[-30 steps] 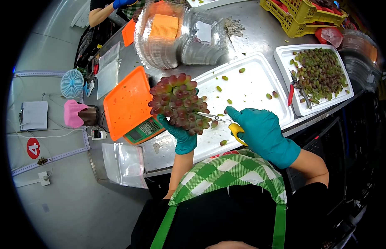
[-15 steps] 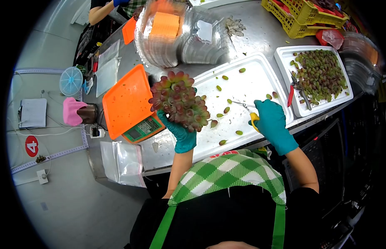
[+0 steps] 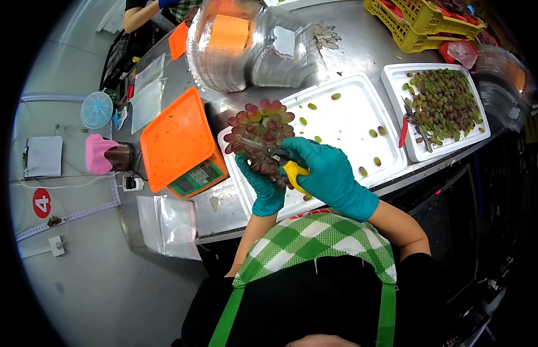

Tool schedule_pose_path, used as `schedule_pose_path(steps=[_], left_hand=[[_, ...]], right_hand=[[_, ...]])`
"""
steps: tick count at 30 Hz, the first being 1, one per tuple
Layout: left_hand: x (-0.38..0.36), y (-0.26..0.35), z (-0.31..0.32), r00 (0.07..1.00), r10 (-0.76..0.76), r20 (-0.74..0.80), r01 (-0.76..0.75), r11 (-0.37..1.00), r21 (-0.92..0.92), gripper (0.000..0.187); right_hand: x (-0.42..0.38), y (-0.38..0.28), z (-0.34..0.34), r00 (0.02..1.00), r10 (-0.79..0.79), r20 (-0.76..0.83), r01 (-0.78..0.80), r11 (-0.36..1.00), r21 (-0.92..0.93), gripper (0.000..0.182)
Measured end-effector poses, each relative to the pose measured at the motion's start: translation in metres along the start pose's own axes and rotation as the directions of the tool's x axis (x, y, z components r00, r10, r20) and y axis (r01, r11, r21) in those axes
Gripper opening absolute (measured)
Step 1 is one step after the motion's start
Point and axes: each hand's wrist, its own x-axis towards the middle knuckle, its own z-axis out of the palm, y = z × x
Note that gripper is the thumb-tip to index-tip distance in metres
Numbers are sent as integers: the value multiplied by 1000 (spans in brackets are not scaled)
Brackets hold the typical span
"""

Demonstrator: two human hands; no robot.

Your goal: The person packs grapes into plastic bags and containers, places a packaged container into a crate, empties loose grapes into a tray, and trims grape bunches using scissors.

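My left hand (image 3: 263,188), in a teal glove, grips a clustered succulent (image 3: 260,124) with plump red-green leaves from below. In my right hand (image 3: 329,173), gloved the same way, are yellow-handled scissors (image 3: 295,175). Their metal blades reach over the leaves of the succulent, overlapping its middle in this view. Both hands are above the near left part of a white tray (image 3: 355,110), where several loose leaves (image 3: 363,172) are scattered. The right glove partly hides the lower side of the plant.
An orange scale (image 3: 179,141) stands left of the tray. Right, a second white tray (image 3: 396,78) holds a heap of leaves (image 3: 445,104) and red-handled pliers (image 3: 404,132). Behind are stacked clear plastic containers (image 3: 280,72) and yellow crates (image 3: 408,34). Another person's arm (image 3: 140,17) shows top left.
My right hand has moved left with the scissors, from over the tray to the succulent. The succulent has shifted right and turned in my left hand.
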Motion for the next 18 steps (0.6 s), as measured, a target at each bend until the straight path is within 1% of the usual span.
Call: schedule_pose_path(steps=[2,3,5,8,9,10,11,12,13,14,15,17,18], left_hand=[[-1,0,2,999,-19,32,19,1000,-19,60],[0,0,1,998,-34,61,36,999,-26,61],[3,0,-1,991,-64,115,69,997,-37,61],[4,2,7,995,-46,91,49,998,-34,62],[4,5,6,987,-75,140,84,995,-56,62],[4,7,7,992,-61,112,64,998,-28,64],[4,9,10,995,-45,85,45,999,1,66],[4,10,12,998,-28,59,27,999,28,68],[15,6,-14,998,-56,40,57,998,-5,72],[18,6,-20,997,-58,45,57,998,7,74],[20,6,-23,997,-61,50,60,998,20,75],[21,7,-24,996,-65,66,61,997,51,74],[18,8,-21,995,-69,77,66,997,36,69]], right_hand=[[-1,-1,1,999,45,0,-45,999,3,37],[-1,-1,0,985,162,59,-166,983,74,36],[1,-2,-5,906,373,200,-410,892,192,36],[2,-1,-12,949,294,111,-314,872,375,37],[5,-1,-21,976,203,86,-219,935,278,39],[6,3,-30,993,102,66,-113,974,195,42],[8,5,-40,996,32,80,-40,995,92,43],[9,7,-51,994,-36,101,38,999,-12,45],[9,7,-63,980,-65,188,96,983,-159,46],[7,8,-72,958,-78,278,162,941,-297,48],[4,12,-74,945,-90,315,215,896,-389,46],[2,11,-76,918,38,394,146,893,-426,50],[1,10,-76,898,103,429,112,888,-447,52]])
